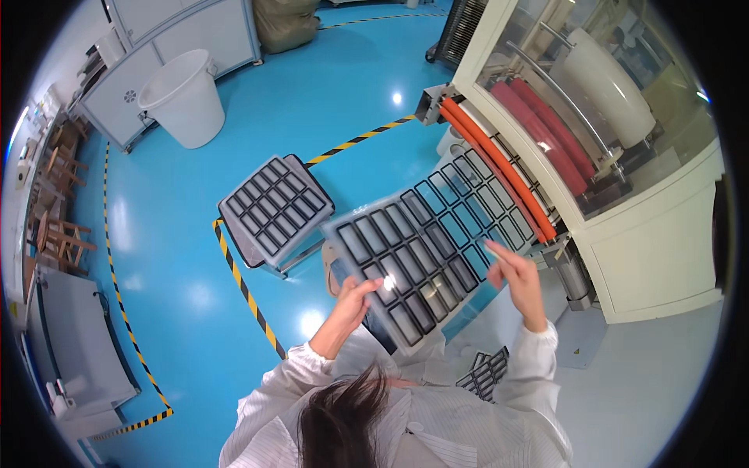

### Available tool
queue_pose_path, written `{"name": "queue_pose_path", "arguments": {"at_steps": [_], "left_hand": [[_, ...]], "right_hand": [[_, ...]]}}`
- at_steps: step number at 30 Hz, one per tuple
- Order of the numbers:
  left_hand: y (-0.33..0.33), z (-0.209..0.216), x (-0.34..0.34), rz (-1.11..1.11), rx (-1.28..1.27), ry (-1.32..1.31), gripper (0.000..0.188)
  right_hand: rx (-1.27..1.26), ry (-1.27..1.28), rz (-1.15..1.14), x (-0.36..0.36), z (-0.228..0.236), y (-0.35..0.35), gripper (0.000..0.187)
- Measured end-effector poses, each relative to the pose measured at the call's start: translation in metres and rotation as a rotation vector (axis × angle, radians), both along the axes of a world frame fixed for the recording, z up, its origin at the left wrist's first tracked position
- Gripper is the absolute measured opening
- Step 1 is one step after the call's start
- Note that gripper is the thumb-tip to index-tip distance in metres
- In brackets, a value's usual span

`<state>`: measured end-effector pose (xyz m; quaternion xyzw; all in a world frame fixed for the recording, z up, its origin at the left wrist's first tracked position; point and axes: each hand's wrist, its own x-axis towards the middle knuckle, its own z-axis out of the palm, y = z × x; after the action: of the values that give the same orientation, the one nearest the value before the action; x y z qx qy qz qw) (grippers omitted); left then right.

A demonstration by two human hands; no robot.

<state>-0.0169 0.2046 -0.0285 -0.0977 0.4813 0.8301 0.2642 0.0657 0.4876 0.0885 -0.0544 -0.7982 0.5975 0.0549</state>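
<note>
A long clear sheet [425,269] printed with rows of black rectangular outlines stretches in front of me, from the machine's rollers toward my body. My left hand [351,312] pinches its near left edge, thumb on top. Close to the sheet's right edge is my right hand [519,285], fingers curled and the index finger reaching forward. A small thing may be at its fingertips, but I cannot make it out. Orange rollers [499,168] stand at the sheet's far end. To the left, a stack of similar sheets [277,207] rests on a small stand.
A cream machine [655,257] with a clear window over a large white roll [612,86] fills the right side. Pieces with black outlines [485,374] lie low beside my right arm. A white bin [183,101] stands far left. Striped tape [250,292] marks the blue floor.
</note>
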Motion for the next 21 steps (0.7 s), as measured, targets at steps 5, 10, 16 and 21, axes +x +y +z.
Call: {"name": "queue_pose_path", "arguments": {"at_steps": [5, 10, 16, 21], "left_hand": [[0.022, 0.008, -0.001, -0.060, 0.058, 0.026, 0.004], [0.034, -0.001, 0.000, -0.090, 0.078, 0.060, 0.003], [0.032, -0.014, 0.000, -0.093, 0.051, 0.082, 0.005], [0.028, -0.013, 0.005, -0.072, 0.028, 0.083, 0.005]], "right_hand": [[0.170, 0.330, 0.173, -0.104, -0.025, -0.076, 0.026], [0.459, 0.498, 0.292, -0.157, -0.048, -0.130, 0.030], [0.496, 0.545, 0.260, -0.170, -0.065, -0.149, 0.024], [0.564, 0.569, 0.267, -0.175, -0.060, -0.158, 0.013]]}}
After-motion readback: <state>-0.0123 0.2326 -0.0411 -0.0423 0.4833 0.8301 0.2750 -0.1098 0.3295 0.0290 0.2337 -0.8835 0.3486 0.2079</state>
